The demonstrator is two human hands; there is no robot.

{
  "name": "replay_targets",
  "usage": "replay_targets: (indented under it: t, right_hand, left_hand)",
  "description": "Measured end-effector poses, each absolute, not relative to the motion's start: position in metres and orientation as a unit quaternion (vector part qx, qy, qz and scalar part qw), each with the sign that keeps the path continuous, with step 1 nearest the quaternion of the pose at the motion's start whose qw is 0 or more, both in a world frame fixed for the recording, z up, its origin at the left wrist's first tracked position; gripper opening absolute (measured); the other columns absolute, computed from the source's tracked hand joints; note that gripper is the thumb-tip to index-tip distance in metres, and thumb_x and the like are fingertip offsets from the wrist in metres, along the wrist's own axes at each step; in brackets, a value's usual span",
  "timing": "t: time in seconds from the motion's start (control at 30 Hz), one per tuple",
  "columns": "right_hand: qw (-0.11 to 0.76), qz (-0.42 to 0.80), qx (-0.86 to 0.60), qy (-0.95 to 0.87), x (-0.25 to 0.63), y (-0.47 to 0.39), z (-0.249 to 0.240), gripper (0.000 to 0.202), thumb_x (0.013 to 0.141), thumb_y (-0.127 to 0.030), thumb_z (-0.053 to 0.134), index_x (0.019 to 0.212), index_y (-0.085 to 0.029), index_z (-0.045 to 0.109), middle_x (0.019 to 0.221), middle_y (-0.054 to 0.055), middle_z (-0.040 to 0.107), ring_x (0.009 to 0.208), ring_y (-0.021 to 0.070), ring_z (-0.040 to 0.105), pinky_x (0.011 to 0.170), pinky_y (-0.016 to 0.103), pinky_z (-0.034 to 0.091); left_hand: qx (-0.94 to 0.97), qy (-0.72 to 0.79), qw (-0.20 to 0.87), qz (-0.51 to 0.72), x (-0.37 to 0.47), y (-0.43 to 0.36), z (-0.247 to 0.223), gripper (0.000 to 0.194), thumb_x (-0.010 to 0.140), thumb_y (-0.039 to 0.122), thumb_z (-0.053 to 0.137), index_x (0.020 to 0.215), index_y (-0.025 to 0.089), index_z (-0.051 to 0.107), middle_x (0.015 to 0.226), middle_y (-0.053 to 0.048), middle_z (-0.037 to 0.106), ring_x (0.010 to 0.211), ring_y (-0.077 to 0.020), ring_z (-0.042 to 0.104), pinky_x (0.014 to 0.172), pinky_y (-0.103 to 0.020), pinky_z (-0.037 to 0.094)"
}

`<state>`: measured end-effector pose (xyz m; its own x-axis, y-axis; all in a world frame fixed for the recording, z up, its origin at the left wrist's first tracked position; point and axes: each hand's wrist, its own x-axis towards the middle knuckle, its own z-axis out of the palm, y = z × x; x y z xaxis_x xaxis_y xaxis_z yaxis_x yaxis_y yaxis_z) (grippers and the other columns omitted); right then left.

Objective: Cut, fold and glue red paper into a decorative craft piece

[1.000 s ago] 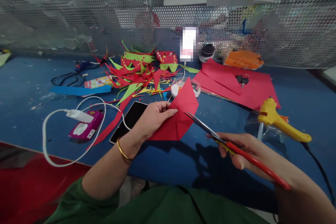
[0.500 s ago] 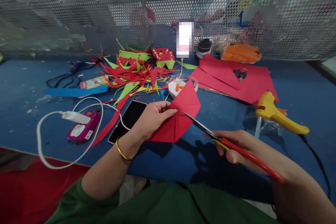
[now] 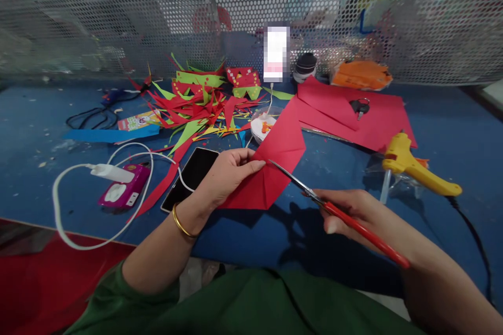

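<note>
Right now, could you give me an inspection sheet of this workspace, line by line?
Surface: blue tabletop, specked with small scraps.
Job's things: folded red paper held up; red-handled scissors, tips overlapping it in view, contact unclear.
Clutter: heap of paper strips, mostly red and green; dark-screened phone; keys on red sheets.
Grip: left hand pinches the paper; right hand holds the scissors.
Cables: white cable looped around the purple power adapter; black cord trailing from the yellow glue gun.
Surroundings: perforated screen behind; lit display upright before it.
</note>
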<state>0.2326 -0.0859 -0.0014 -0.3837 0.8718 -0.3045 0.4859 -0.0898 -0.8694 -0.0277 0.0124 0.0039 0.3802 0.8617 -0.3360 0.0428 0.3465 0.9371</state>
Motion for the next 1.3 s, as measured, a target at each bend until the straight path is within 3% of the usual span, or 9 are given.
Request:
replay_targets:
  t: [0.23,0.83,1.07,1.3]
  right_hand:
    - [0.197,0.484,-0.548,-0.653,0.2268,-0.0845,0.0013,0.042,0.085,-0.057,0.068,0.109,-0.023,0.074,0.065,-0.004,0.045,0.059,0.0119,0.033,0.048,0.023,0.027]
    - [0.219,0.464,-0.557,-0.653,0.2242,-0.0847,0.0001,0.03,0.084,-0.052,0.071,0.099,-0.026,0.078,0.064,-0.003,0.054,0.056,0.0131,0.043,0.05,0.025,0.038]
    - [0.208,0.462,-0.554,-0.66,0.228,-0.0864,-0.0073,0.047,0.086,-0.057,0.068,0.119,-0.025,0.075,0.073,0.001,0.066,0.062,0.0169,0.052,0.056,0.027,0.045]
    - [0.162,0.429,-0.578,-0.675,0.2235,-0.0858,0.0021,0.049,0.086,-0.062,0.063,0.113,-0.023,0.075,0.067,-0.001,0.059,0.059,0.0148,0.047,0.049,0.024,0.037]
  left_hand:
    - [0.476,0.464,0.687,0.293,-0.0282,0.0127,0.0035,0.019,0.075,0.032,0.081,0.083,0.017,0.071,0.081,-0.001,0.073,0.071,-0.0132,0.066,0.067,-0.026,0.051]
    - [0.464,0.457,0.693,0.309,-0.027,0.0133,0.0009,0.017,0.075,0.03,0.081,0.08,0.017,0.072,0.078,0.0,0.073,0.068,-0.012,0.066,0.066,-0.025,0.051]
    - [0.452,0.458,0.701,0.306,-0.0269,0.0144,-0.0017,0.013,0.076,0.026,0.078,0.079,0.017,0.071,0.077,0.0,0.073,0.068,-0.0112,0.067,0.066,-0.024,0.052]
    - [0.443,0.454,0.708,0.311,-0.0273,0.0152,-0.0014,0.013,0.075,0.026,0.08,0.081,0.016,0.073,0.078,-0.001,0.074,0.069,-0.0121,0.067,0.068,-0.025,0.052]
